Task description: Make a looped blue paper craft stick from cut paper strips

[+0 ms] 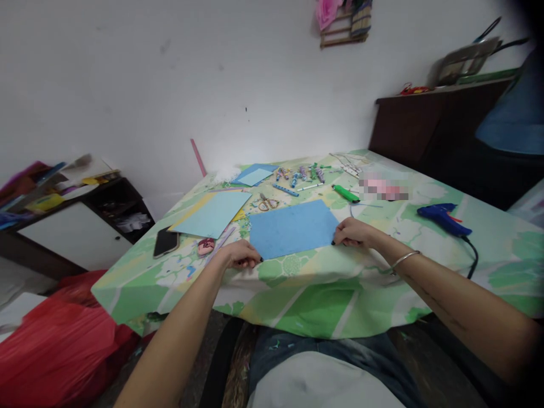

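A blue sheet of paper lies flat on the tablecloth in front of me. My left hand has its fingers curled and pinches the sheet's near left corner. At the near right corner, my right hand grips the edge in the same way, a bangle on its wrist. Just beyond the sheet rest scissors with gold-coloured handles. A green cutter-like tool lies past the right corner. Beside my left hand are a pink and dark red small object and a pale purple strip.
Light blue and yellow sheets lie to the left, near a phone. Rolled paper pieces and more blue paper are at the back. A blue glue gun with a cord sits right. A red bag stands lower left.
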`<state>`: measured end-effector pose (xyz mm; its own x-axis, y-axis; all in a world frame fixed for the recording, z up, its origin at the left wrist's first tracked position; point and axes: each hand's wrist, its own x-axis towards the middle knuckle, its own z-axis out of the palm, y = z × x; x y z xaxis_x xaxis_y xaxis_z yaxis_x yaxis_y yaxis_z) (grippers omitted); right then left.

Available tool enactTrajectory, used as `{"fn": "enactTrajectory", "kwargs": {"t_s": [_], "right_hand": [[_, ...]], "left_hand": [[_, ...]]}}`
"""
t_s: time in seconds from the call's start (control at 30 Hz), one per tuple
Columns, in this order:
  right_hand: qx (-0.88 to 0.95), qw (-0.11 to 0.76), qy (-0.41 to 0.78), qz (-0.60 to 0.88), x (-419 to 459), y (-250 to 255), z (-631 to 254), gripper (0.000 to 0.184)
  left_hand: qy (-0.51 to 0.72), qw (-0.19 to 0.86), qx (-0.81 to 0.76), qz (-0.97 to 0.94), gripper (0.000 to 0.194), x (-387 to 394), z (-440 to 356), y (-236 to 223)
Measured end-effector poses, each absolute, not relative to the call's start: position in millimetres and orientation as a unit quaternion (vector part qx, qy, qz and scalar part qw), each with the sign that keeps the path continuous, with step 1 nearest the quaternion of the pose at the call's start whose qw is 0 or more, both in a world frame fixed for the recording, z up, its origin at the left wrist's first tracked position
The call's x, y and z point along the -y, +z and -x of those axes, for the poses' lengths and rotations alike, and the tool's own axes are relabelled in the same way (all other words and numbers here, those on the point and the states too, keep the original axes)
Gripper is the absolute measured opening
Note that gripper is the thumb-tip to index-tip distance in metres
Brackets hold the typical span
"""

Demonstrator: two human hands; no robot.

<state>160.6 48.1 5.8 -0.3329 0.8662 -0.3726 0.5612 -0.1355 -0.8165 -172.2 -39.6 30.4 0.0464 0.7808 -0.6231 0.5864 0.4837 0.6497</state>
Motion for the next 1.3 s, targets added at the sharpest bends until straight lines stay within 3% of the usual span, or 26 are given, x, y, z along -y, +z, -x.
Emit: {"fn": "enactTrajectory", "kwargs": {"t_s": [0.67,1.3], "right_hand": [[0.61,0.161,0.516,0.579,-62,3,-209,0.025],[0.604,0.145,0.536,0.571,-73,-6,-218,0.016]], "left_hand": [[0.102,0.539,-0.666,-0.505,0.027,47,193,29],[0.091,0.531,-0.687,-0.488,0.024,48,205,26]]}}
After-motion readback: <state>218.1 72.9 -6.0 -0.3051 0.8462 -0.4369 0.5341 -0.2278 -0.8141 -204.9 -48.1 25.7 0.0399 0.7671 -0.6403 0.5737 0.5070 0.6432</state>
